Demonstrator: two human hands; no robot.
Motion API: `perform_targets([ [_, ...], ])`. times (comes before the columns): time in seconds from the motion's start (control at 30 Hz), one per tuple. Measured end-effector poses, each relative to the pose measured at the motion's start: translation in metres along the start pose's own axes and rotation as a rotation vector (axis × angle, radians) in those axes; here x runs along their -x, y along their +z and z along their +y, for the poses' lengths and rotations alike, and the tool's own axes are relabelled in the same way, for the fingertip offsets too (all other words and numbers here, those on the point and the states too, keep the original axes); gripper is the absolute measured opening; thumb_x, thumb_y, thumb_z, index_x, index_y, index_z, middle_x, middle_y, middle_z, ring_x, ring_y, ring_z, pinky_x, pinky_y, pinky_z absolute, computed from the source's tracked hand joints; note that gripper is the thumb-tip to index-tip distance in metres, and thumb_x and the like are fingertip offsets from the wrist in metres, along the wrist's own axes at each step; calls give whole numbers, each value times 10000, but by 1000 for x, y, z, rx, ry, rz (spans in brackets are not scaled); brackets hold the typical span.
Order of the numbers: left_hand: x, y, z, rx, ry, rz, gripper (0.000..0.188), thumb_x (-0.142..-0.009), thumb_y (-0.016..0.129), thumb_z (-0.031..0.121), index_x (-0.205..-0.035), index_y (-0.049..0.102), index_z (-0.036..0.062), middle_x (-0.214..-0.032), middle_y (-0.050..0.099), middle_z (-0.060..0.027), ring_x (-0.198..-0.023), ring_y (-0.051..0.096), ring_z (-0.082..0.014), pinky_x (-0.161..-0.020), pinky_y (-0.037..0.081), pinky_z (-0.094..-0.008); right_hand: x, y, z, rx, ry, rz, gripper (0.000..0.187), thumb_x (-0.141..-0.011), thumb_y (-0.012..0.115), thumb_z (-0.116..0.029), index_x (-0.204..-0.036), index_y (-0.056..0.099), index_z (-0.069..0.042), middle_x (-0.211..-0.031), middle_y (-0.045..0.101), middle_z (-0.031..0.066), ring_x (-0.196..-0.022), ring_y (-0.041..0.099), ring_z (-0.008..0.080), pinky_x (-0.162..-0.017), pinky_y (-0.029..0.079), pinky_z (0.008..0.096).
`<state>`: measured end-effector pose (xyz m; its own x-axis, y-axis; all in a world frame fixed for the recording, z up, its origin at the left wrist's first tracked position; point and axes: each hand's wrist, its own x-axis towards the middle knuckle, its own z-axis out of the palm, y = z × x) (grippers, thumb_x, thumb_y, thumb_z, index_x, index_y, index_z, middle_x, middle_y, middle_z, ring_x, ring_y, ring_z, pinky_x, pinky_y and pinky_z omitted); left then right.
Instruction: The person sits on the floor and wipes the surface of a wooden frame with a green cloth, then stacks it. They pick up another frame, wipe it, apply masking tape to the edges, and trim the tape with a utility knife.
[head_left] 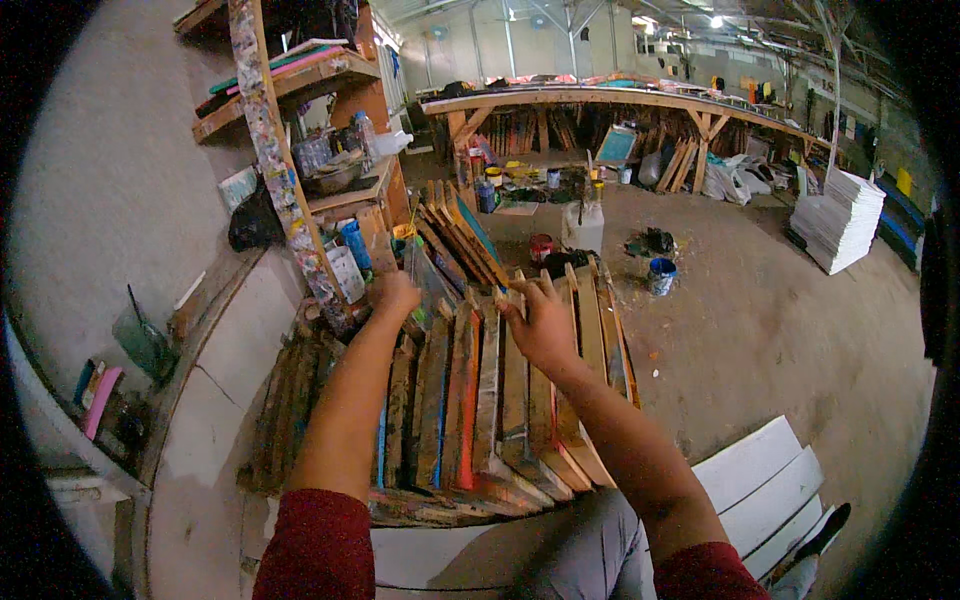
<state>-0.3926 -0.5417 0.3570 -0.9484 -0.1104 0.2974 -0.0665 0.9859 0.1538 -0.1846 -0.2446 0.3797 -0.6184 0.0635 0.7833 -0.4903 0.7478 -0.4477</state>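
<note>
Forearms [345, 420] overhang frames [490, 390] beside stained floor [740, 340], right hand [543, 325] half-curled over one, left hand's [395, 295] grip unclear.

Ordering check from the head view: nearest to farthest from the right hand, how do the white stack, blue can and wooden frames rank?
1. Wooden frames: at the right hand, which touches their upper ends.
2. Blue can: beyond the frames, to the right.
3. White stack: much farther off, at far right.
</note>
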Motion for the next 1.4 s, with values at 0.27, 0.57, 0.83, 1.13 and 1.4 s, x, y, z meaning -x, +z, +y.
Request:
perform_targets([
  [0.27, -48, 57, -10, -109, -130, -236, 473, -918, 743, 419, -1225, 725, 60, -1268, 713, -168, -1126, 709, -344, -903, 594, -508, 5, 23, 15, -9, 74, -130, 424, -986, 737, -363, -1283, 651, -73, -1223, 626, 181, -962, 693, 343, -812, 560, 468],
  [0.57, 8, -34, 70, -105, -26, -31, 221, -859, 766, 270, -919, 779, 57, -970, 779, -144, -872, 767, -327, -702, 621, -465, 13, 8, 9, -30, 38, -145, 392, -975, 737, -340, -1249, 672, -67, -1242, 642, 193, -1058, 667, 420, -857, 558, 496],
  [0.83, 9, -110, 126, -77, 82, 216, 226, -871, 769, 286, -941, 779, 72, -949, 774, -161, -901, 765, -352, -743, 610, -497, 12, -27, 11, 37, 16, -43, 420, -954, 760, -309, -1270, 654, -54, -1249, 642, 182, -1127, 645, 423, -922, 543, 494],
  [1.13, 33, -207, 238, 152, 173, 436, 447, -866, 792, 522, -976, 764, 89, -957, 771, -159, -903, 759, -357, -715, 609, -499, 13, -102, 30, 98, 48, 90, 481, -916, 779, -284, -1311, 626, -56, -1277, 624, 210, -1205, 598, 442, -983, 512, 510],
  [1.4, 106, -244, 362, 321, 436, 505, 489, -836, 794, 552, -989, 774, 88, -927, 778, -179, -885, 762, -396, -742, 591, -528, 23, -199, 36, 204, 189, 220, 550, -895, 800, -293, -1351, 608, -52, -1327, 623, 205, -1234, 586, 433, -1030, 491, 503],
])
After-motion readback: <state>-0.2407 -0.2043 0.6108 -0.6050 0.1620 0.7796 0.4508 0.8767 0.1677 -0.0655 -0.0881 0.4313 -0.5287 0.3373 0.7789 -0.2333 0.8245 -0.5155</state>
